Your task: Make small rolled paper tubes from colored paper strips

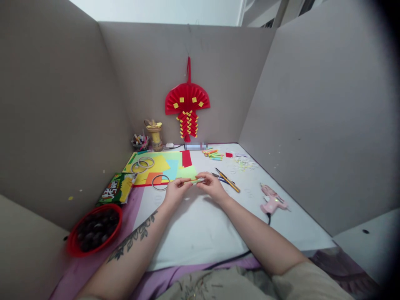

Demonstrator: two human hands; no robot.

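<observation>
A small yellow-green paper roll (194, 181) is held level between both hands above the white table cover. My left hand (177, 188) pinches its left end, and my right hand (211, 186) has its fingers closed round the right end. Just behind the hands lies a light green paper sheet (187, 171). A metal ring (160, 182) rests beside my left hand. Close to my right hand are an orange pencil (231, 184) and dark tools. Further back is a pile of small coloured paper rolls (214, 154).
Coloured sheets (156, 163) with metal rings lie at the back left, near a snack bag (117, 189) and a red bowl (117, 229) of dark fruit. A pink glue gun (271, 200) with a cable is at right. A red paper fan ornament (187, 98) hangs behind.
</observation>
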